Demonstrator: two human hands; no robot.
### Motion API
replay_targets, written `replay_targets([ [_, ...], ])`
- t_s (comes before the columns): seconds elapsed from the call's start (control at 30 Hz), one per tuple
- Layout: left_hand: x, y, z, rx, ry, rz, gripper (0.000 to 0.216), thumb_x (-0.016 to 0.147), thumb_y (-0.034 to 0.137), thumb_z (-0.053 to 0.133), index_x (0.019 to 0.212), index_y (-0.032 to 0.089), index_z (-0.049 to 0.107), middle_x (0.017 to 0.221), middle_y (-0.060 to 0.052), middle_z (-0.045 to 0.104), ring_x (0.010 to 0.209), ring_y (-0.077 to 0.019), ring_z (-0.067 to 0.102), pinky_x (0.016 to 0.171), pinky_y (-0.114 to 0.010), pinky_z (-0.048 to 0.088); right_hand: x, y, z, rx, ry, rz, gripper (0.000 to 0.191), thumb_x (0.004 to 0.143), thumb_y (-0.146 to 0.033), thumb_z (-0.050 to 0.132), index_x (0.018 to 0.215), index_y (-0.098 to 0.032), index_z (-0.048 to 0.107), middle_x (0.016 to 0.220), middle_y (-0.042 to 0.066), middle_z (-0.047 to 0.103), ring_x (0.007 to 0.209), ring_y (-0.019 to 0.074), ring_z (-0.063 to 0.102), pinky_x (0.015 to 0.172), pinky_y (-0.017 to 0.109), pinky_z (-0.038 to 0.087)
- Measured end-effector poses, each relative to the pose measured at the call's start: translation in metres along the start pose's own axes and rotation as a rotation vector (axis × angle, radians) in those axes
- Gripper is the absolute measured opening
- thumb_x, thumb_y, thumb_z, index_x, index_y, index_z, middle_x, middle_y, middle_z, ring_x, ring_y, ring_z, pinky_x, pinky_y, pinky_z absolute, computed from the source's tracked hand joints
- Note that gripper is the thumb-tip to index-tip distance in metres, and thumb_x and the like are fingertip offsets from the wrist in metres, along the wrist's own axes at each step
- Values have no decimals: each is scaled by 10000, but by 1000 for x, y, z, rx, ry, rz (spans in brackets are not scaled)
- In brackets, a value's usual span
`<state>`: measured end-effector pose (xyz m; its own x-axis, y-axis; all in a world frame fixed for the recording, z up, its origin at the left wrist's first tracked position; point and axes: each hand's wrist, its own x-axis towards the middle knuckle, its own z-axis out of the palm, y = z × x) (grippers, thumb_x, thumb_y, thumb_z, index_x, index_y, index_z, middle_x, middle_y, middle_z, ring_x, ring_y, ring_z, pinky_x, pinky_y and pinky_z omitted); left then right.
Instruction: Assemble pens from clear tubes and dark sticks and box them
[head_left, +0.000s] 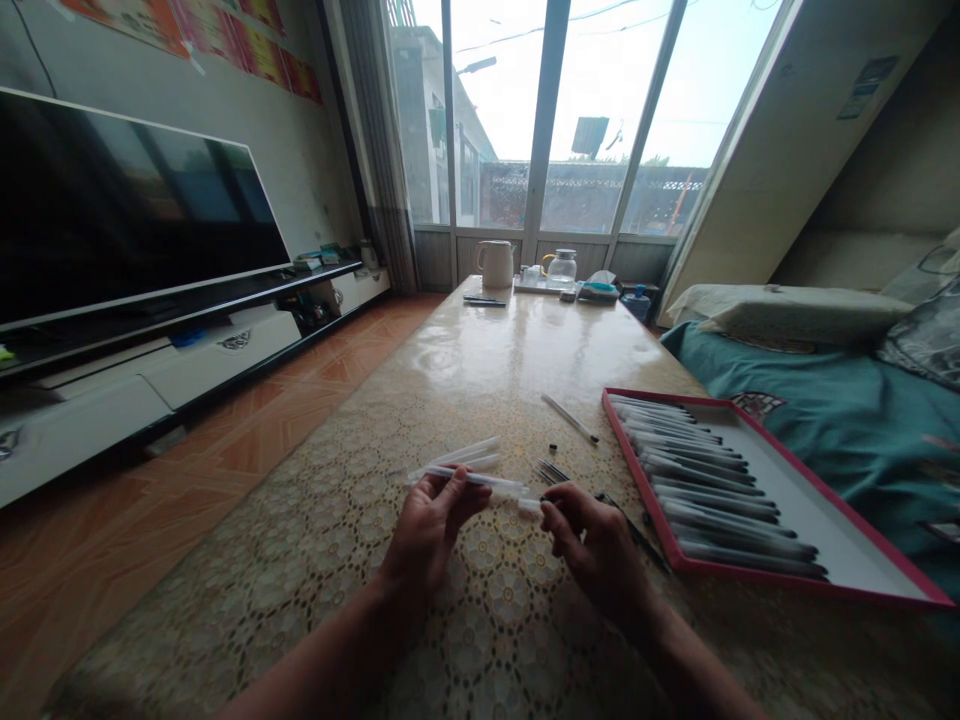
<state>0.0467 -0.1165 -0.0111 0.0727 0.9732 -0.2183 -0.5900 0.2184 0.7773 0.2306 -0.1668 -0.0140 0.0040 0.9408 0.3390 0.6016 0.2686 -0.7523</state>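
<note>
My left hand point(435, 515) is closed around a clear pen barrel point(495, 482) with a dark line inside, pointing right. My right hand point(589, 525) pinches a short clear pen cap point(529, 506) by its dark end, close to the barrel's right tip. Whether cap and barrel touch, I cannot tell. Beyond my left hand lie several clear barrels point(476, 452). Thin dark-tipped refills point(553, 470) lie just past my right fingers, partly hidden by them. A small black piece point(553, 448) and a single pen point(570, 418) rest farther off.
A red-rimmed tray point(664, 545) with a row of many pens stands at the right. Dark sticks point(645, 540) lie between it and my right hand. At the table's far end are a kettle point(496, 265), a glass jug point(561, 268) and a tissue pack point(598, 288).
</note>
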Motion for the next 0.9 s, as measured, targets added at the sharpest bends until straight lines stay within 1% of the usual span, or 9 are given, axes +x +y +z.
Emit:
replay_targets([
  [0.07, 3, 1, -2, -49, 49, -14, 106, 746, 128, 705, 778, 133, 604, 672, -46, 717, 608, -152, 699, 607, -220, 582, 0, -1, 0, 19, 61, -11, 177, 930, -333, 439, 902, -204, 558, 725, 19, 678, 597, 151, 640, 556, 231, 464],
  [0.13, 6, 1, -4, -87, 89, -15, 77, 782, 83, 653, 767, 130, 594, 678, -48, 716, 618, -151, 704, 614, -220, 590, 0, -4, 1, 29, 95, -69, 167, 938, -309, 423, 933, -214, 561, 876, 53, 707, 775, 178, 677, 669, 255, 498],
  [0.2, 7, 2, -5, -104, 111, -6, 86, 803, 56, 616, 761, 125, 589, 675, -51, 714, 623, -151, 707, 619, -223, 595, -1, -8, 2, 30, 81, -125, 164, 945, -282, 403, 967, -226, 555, 1047, 76, 691, 950, 192, 659, 777, 276, 501],
  [0.3, 6, 2, -3, -92, 117, -4, 89, 818, 48, 595, 764, 118, 588, 675, -59, 713, 621, -150, 707, 621, -223, 596, -2, -12, 3, 45, 24, -153, 148, 951, -260, 384, 987, -233, 526, 1188, 91, 644, 1062, 189, 624, 848, 286, 493],
  [0.4, 5, 2, -1, -56, 106, -18, 80, 830, 59, 584, 775, 117, 586, 684, -70, 718, 616, -150, 706, 619, -223, 595, -2, -13, 4, 70, -21, -142, 137, 952, -256, 380, 990, -235, 509, 1240, 99, 617, 1110, 190, 600, 867, 289, 489],
  [0.5, 5, 0, -1, -37, 85, -17, 60, 817, 78, 611, 787, 124, 585, 684, -66, 720, 615, -158, 706, 615, -229, 596, -2, -12, 4, 93, -49, -124, 136, 952, -258, 377, 991, -238, 506, 1240, 95, 617, 1095, 188, 607, 856, 285, 492],
  [0.63, 3, -1, 0, -27, 79, -11, 75, 785, 87, 655, 790, 122, 589, 669, -58, 717, 612, -158, 705, 617, -228, 595, -2, -13, 4, 97, -54, -133, 151, 951, -258, 378, 989, -235, 523, 1217, 90, 631, 1054, 181, 627, 840, 271, 495],
  [0.8, 2, -1, 0, -31, 69, 6, 78, 785, 89, 654, 816, 117, 588, 664, -66, 718, 620, -163, 705, 643, -251, 596, -3, -13, 4, 91, -61, -152, 152, 952, -249, 373, 980, -231, 522, 1233, 94, 620, 1103, 177, 601, 879, 266, 479],
  [0.9, 1, -2, -1, -35, 71, 7, 82, 784, 84, 652, 823, 112, 586, 673, -72, 720, 623, -167, 705, 647, -260, 595, -3, -11, 4, 76, -78, -154, 148, 951, -251, 378, 1010, -232, 513, 1256, 94, 605, 1118, 174, 593, 897, 262, 470],
])
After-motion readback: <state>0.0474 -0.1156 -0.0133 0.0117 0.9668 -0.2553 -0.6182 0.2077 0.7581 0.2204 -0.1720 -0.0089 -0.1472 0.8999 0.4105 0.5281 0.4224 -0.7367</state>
